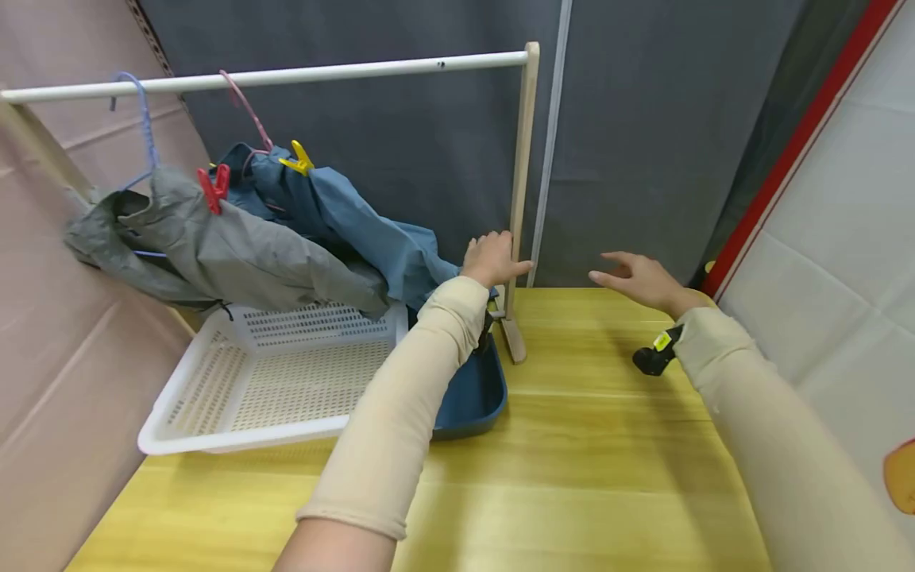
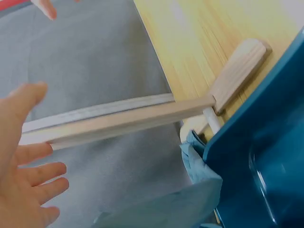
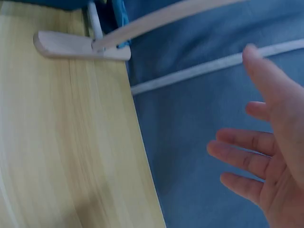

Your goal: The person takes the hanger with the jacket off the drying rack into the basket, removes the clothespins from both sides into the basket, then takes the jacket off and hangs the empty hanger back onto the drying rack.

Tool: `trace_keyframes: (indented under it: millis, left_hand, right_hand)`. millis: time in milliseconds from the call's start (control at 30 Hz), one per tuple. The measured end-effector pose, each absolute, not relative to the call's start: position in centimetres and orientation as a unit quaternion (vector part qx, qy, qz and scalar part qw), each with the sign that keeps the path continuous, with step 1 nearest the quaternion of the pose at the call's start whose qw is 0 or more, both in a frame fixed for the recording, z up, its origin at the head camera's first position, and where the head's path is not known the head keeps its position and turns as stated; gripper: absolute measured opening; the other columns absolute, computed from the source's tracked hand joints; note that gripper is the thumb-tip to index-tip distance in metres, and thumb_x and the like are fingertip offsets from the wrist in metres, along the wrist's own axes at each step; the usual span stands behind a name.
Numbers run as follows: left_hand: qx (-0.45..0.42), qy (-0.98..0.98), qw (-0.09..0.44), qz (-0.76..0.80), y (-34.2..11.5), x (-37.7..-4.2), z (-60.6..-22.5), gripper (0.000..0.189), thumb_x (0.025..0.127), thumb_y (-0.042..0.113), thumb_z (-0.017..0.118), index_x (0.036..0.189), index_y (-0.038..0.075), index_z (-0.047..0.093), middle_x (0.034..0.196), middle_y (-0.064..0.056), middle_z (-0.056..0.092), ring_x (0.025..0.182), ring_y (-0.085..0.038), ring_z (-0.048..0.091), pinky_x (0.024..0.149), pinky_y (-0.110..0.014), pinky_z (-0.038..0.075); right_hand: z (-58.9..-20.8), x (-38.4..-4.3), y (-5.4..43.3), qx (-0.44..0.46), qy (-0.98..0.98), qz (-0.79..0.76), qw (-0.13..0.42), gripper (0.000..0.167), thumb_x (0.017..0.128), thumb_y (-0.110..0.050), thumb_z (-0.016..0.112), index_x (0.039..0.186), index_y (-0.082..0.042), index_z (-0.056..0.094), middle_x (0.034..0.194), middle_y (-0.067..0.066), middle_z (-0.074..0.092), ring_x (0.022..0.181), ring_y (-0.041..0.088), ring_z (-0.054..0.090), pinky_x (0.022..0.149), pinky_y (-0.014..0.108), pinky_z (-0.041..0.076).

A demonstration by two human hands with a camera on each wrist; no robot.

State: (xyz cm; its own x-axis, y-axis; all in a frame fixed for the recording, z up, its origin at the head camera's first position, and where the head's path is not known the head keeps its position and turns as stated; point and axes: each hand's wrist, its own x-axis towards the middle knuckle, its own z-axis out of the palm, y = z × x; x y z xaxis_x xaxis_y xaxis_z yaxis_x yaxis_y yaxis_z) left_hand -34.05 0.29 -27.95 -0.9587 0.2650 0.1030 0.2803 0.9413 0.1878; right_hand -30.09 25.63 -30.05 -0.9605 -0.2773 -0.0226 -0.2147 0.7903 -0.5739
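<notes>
My left hand [image 1: 493, 258], thumb out and fingers loosely extended, is right beside the upright wooden post [image 1: 525, 151] of a drying rack and grips nothing. In the left wrist view its fingertips overlap the post. Off to the right, my right hand [image 1: 646, 282] hovers over the table's far edge with fingers spread and empty. Nearest the left hand hangs a blue garment [image 1: 357, 210] on a pink hanger [image 1: 246, 107], with a yellow clothespin [image 1: 300, 159]. Left of it, a grey garment [image 1: 243, 246] with a red clothespin [image 1: 214, 189] hangs from a blue hanger [image 1: 146, 123].
The rack's white rail [image 1: 343, 73] runs across above the table. Under the garments stand a white perforated basket [image 1: 250, 437] and a dark blue basin [image 1: 496, 397], partly behind my left forearm. A grey curtain [image 1: 643, 119] backs the wooden table [image 1: 572, 461]; a white wall [image 1: 851, 199] rises at right.
</notes>
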Motion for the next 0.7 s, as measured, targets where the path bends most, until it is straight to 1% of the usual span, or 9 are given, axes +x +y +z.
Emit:
trace_keyframes:
  millis: [67, 133, 200, 300, 467, 567, 700]
  left_hand:
    - [-0.139, -0.981, 0.054, -0.121, 0.3, -33.8, -27.9, 0.063, 0.088, 0.049, 0.054, 0.135, 0.01, 0.041, 0.126, -0.008, 0.048, 0.114, -0.023, 0.046, 0.101, -0.036, 0.031]
    - [-0.135, -0.977, 0.074, -0.146, 0.3, -33.6, -27.8, 0.057, 0.089, 0.043, 0.056, 0.133, 0.01, 0.043, 0.12, -0.007, 0.051, 0.107, -0.022, 0.049, 0.093, -0.033, 0.039]
    - [-0.131, -0.972, 0.092, -0.174, 0.2, -33.4, -27.7, 0.051, 0.09, 0.038, 0.056, 0.131, 0.011, 0.045, 0.117, -0.005, 0.052, 0.102, -0.019, 0.051, 0.086, -0.031, 0.043]
    - [-0.136, -0.963, 0.112, -0.204, -0.2, -33.1, -27.7, 0.044, 0.09, 0.035, 0.057, 0.128, 0.013, 0.05, 0.114, -0.004, 0.053, 0.099, -0.017, 0.053, 0.081, -0.03, 0.046]
    - [-0.149, -0.953, 0.126, -0.233, -0.8, -32.7, -27.8, 0.039, 0.09, 0.03, 0.057, 0.125, 0.013, 0.053, 0.114, -0.004, 0.056, 0.095, -0.016, 0.055, 0.078, -0.029, 0.047]
    - [-0.158, -0.947, 0.129, -0.249, -1.1, -32.3, -27.8, 0.036, 0.091, 0.028, 0.057, 0.124, 0.013, 0.055, 0.109, -0.004, 0.058, 0.09, -0.014, 0.056, 0.072, -0.027, 0.047]
    - [-0.17, -0.935, 0.137, -0.278, -1.6, -31.8, -27.8, 0.032, 0.091, 0.024, 0.057, 0.12, 0.012, 0.057, 0.098, -0.002, 0.062, 0.08, -0.012, 0.057, 0.065, -0.025, 0.047]
  right_hand:
    - [-30.0, -30.0, 25.2, -0.14, 0.942, -0.303, 0.035, 0.073, 0.09, -0.052, 0.047, 0.142, -0.002, 0.03, 0.131, 0.03, 0.041, 0.115, 0.042, 0.043, 0.089, 0.057, 0.038]
    - [-29.9, -29.8, 24.8, -0.15, 0.939, -0.308, 0.017, 0.068, 0.091, -0.049, 0.047, 0.139, -0.001, 0.035, 0.129, 0.029, 0.044, 0.113, 0.042, 0.046, 0.087, 0.056, 0.039]
    - [-29.9, -29.6, 24.4, -0.161, 0.936, -0.312, -0.001, 0.063, 0.092, -0.045, 0.048, 0.136, 0.0, 0.041, 0.127, 0.028, 0.046, 0.111, 0.041, 0.048, 0.087, 0.055, 0.04]
    - [-29.8, -29.5, 23.7, -0.171, 0.93, -0.324, -0.021, 0.055, 0.094, -0.039, 0.049, 0.132, 0.0, 0.046, 0.123, 0.026, 0.051, 0.106, 0.039, 0.052, 0.086, 0.054, 0.041]
    - [-29.7, -29.2, 22.6, -0.178, 0.921, -0.344, -0.04, 0.045, 0.095, -0.031, 0.05, 0.129, -0.001, 0.05, 0.114, 0.024, 0.058, 0.094, 0.035, 0.06, 0.082, 0.051, 0.045]
    - [-29.7, -29.0, 22.0, -0.181, 0.919, -0.346, -0.049, 0.043, 0.095, -0.03, 0.05, 0.127, -0.001, 0.052, 0.112, 0.023, 0.059, 0.093, 0.034, 0.06, 0.08, 0.049, 0.047]
    - [-29.9, -28.9, 21.6, -0.186, 0.916, -0.349, -0.063, 0.041, 0.095, -0.03, 0.05, 0.125, -0.002, 0.054, 0.111, 0.021, 0.061, 0.092, 0.031, 0.061, 0.078, 0.048, 0.048]
